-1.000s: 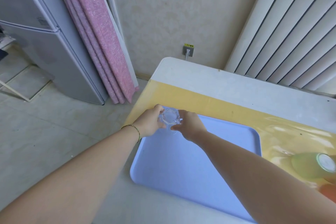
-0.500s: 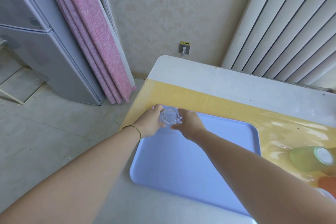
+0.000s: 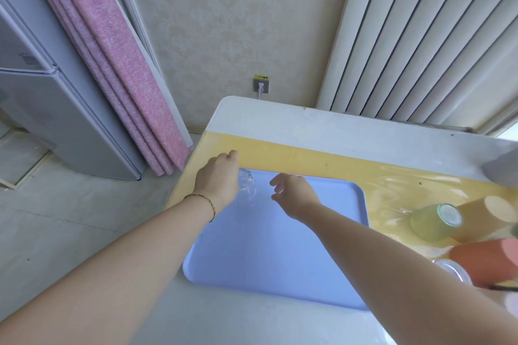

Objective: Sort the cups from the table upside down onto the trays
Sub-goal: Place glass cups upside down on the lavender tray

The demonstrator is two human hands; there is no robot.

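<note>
**Clear glass at the tray's far left corner, right hand off it**

Two bare forearms reach out over a rectangular pale blue plastic tray (image 3: 266,260) that lies flat on the table. A thin gold-and-green bracelet (image 3: 208,206) circles the left wrist.

The left hand (image 3: 217,176) is back-up at the tray's far left corner, with its palm side against a small clear glass cup (image 3: 248,189). Its fingers curl at the far edge, and whether any of them pinch the glass cannot be told. The cup is on the tray in that corner (too blurred to say which end is up). The right hand (image 3: 294,193) hovers just beside the cup without touching it, its fingers loosely curled and spread, holding nothing.

To the right, off the tray, a pale green cup (image 3: 433,221), a tan cup (image 3: 487,214) and an orange cup (image 3: 487,260) lie close together on a glossy yellow table cover (image 3: 308,162).

Beyond the cover runs the bare white tabletop (image 3: 336,126). Behind it are a wall socket (image 3: 261,85), cream vertical blinds (image 3: 420,36), pink folded fabric (image 3: 117,64) and a grey fridge (image 3: 56,120).
</note>
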